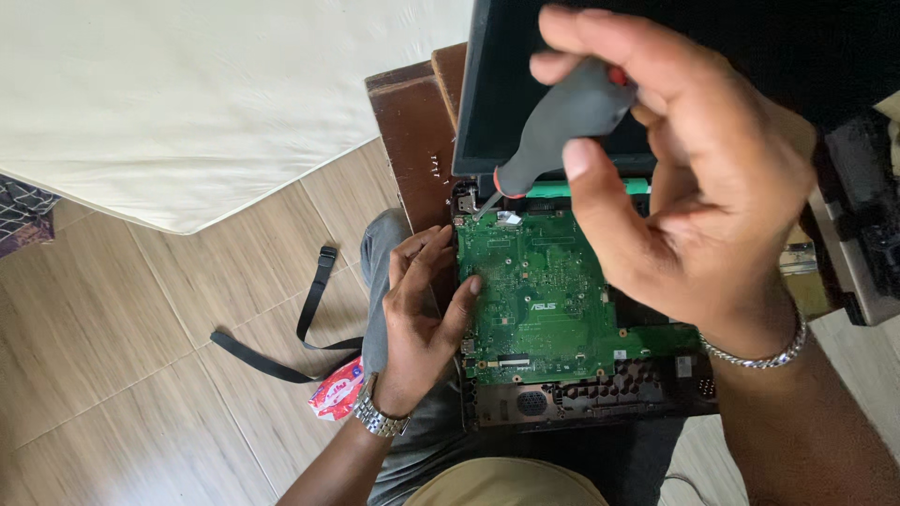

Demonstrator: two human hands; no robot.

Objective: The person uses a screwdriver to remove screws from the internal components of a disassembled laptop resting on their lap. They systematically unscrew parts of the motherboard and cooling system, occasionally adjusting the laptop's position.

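Note:
An opened laptop base (600, 398) rests on my lap with its green circuit board (544, 290) exposed. My right hand (684, 178) grips a grey-handled screwdriver (562, 122) with a red collar, its tip down at the board's top left corner by the hinge (472, 201). My left hand (422, 309) presses against the left edge of the board, thumb on the green surface, steadying the base. The dark laptop screen (497, 84) stands open behind the board. Both wrists wear metal bands.
A dark wooden table (412, 131) stands behind the laptop. A black strap (309, 319) and a red and white packet (336, 389) lie on the wood-look floor. A cream sheet (206, 94) covers the upper left. A grey device (862, 234) sits at right.

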